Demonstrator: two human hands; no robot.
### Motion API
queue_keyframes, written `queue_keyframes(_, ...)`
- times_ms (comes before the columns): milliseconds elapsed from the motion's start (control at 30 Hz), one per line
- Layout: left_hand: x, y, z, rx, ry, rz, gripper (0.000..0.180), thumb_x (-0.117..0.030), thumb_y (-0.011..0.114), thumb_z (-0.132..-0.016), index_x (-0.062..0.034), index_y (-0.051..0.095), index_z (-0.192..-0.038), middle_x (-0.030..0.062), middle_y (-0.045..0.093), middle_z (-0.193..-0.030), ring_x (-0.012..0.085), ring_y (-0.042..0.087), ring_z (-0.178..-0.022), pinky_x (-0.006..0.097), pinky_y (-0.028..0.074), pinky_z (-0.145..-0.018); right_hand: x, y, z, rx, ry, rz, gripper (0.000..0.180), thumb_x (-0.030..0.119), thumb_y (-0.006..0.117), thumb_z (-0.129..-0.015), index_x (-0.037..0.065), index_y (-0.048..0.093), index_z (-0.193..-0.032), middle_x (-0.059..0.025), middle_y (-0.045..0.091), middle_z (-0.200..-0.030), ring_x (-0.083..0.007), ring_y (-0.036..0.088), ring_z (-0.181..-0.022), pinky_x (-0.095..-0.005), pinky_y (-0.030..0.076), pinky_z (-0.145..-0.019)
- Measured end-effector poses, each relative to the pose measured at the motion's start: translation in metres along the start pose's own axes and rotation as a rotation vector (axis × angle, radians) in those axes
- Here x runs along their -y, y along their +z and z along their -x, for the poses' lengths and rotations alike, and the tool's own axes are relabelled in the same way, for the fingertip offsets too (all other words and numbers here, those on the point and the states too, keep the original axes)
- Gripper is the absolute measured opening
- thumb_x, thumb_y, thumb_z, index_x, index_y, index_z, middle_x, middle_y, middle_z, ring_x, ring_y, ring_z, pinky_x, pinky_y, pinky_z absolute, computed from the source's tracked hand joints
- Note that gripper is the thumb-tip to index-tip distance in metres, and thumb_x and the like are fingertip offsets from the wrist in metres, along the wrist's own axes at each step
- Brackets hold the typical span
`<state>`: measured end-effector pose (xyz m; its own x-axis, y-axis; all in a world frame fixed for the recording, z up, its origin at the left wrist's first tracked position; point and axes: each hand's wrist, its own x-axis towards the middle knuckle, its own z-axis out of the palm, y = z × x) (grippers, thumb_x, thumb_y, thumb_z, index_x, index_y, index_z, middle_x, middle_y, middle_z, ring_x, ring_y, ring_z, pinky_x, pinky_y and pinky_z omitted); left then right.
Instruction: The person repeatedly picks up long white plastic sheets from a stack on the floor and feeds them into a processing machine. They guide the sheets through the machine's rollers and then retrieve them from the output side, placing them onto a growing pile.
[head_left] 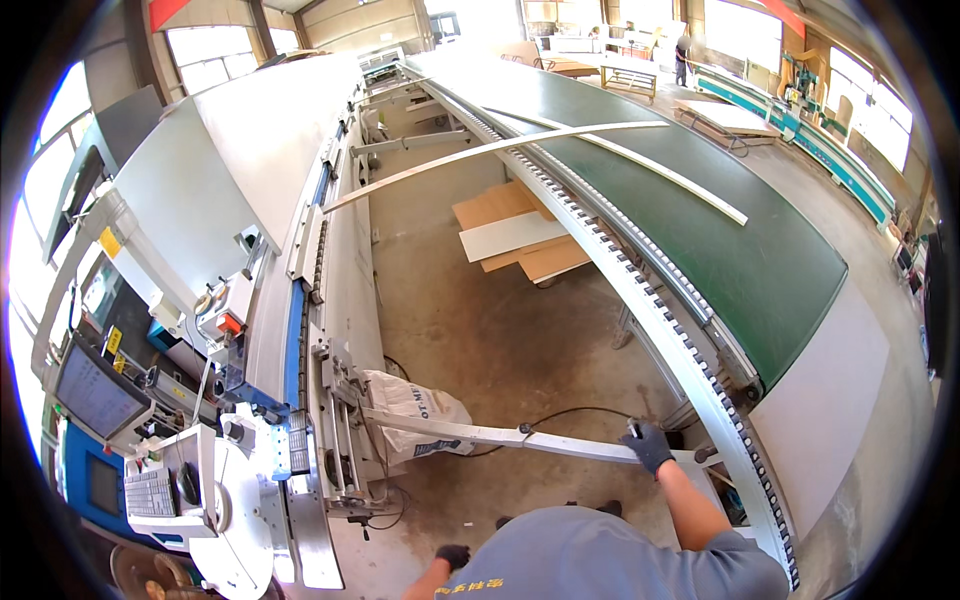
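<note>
My right hand (pixel 650 447), in a dark glove, is closed at the right end of a pale crossbar (pixel 500 434). A small dark and silver piece shows at its fingertips; I cannot make out what it is. A thin black hose (pixel 570 408) curves close to that hand. My left hand (pixel 453 556), also gloved, hangs low beside my grey shirt, away from the machine; its fingers are too small and dark to read. Left of the crossbar a white printed sack (pixel 420 415) stands on the floor against the edge-processing machine (pixel 300 350).
Along the right runs a roller rail (pixel 640 270) beside a green conveyor belt (pixel 740 270). Long pale strips (pixel 490 150) lie across the gap. Brown and white board offcuts (pixel 520 235) lie on the floor. At left are a monitor (pixel 98 390) and keyboard (pixel 150 493). A distant person (pixel 682 60) stands.
</note>
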<state>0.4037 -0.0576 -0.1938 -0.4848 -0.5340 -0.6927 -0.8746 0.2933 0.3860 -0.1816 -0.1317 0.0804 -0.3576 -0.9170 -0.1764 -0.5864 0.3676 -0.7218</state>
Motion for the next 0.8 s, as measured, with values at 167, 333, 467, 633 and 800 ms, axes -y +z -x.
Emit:
queue_keyframes(167, -0.047, -0.111, -0.05, -0.149, -0.086, -0.245, 0.027, -0.036, 0.056, -0.085, -0.0178, 0.067, -0.101, 0.0084, 0.07, -0.103, 0.0307, 0.067, -0.095, 0.045, 0.053, -0.077, -0.015, -0.103, 0.022, -0.103, 0.169, -0.306, 0.02, 0.026, 0.067, -0.083, 0.007, 0.062, -0.084, -0.0014, 0.049, -0.057, -0.0134, 0.048, -0.045, -0.0331, 0.039, -0.044)
queue_keyframes(333, -0.074, -0.128, -0.123, 0.089, 0.101, 1.26, 0.027, -0.033, 0.05, -0.09, -0.0142, 0.065, -0.102, 0.0106, 0.069, -0.094, 0.028, 0.067, -0.085, 0.04, 0.053, -0.068, -0.093, -0.178, 0.039, -0.18, 0.311, -0.675, 0.026, 0.03, 0.062, -0.092, 0.004, 0.063, -0.093, -0.0068, 0.06, -0.069, -0.0148, 0.051, -0.044, -0.031, 0.044, -0.041)
queue_keyframes(467, -0.18, -0.081, -0.171, -0.052, 0.047, 0.818, 0.032, -0.025, 0.052, -0.089, -0.0081, 0.062, -0.114, 0.0134, 0.068, -0.099, 0.0256, 0.065, -0.079, 0.037, 0.053, -0.068, -0.142, -0.209, 0.053, -0.018, 0.451, -0.866, 0.033, 0.034, 0.058, -0.094, 0.002, 0.062, -0.097, -0.013, 0.065, -0.071, -0.0205, 0.06, -0.048, -0.034, 0.053, -0.046)
queue_keyframes(633, -0.305, -0.049, -0.179, -0.244, 0.687, -0.404, 0.032, -0.029, 0.06, -0.088, -0.0102, 0.07, -0.112, 0.0122, 0.071, -0.108, 0.0271, 0.068, -0.094, 0.037, 0.053, -0.081, -0.141, -0.222, 0.058, 0.063, 0.467, -0.967, 0.027, 0.031, 0.058, -0.092, 0.005, 0.06, -0.087, -0.0112, 0.063, -0.065, -0.0211, 0.06, -0.048, -0.0352, 0.052, -0.046)
queue_keyframes(800, -0.371, -0.112, -0.147, -0.02, 0.426, -0.165, 0.027, -0.023, 0.058, -0.084, -0.014, 0.069, -0.108, 0.0126, 0.069, -0.11, 0.0323, 0.065, -0.105, 0.044, 0.051, -0.089, -0.14, -0.219, 0.057, -0.018, 0.483, -0.927, 0.022, 0.025, 0.062, -0.089, 0.003, 0.06, -0.084, -0.0113, 0.061, -0.061, -0.0201, 0.058, -0.043, -0.0348, 0.051, -0.041)
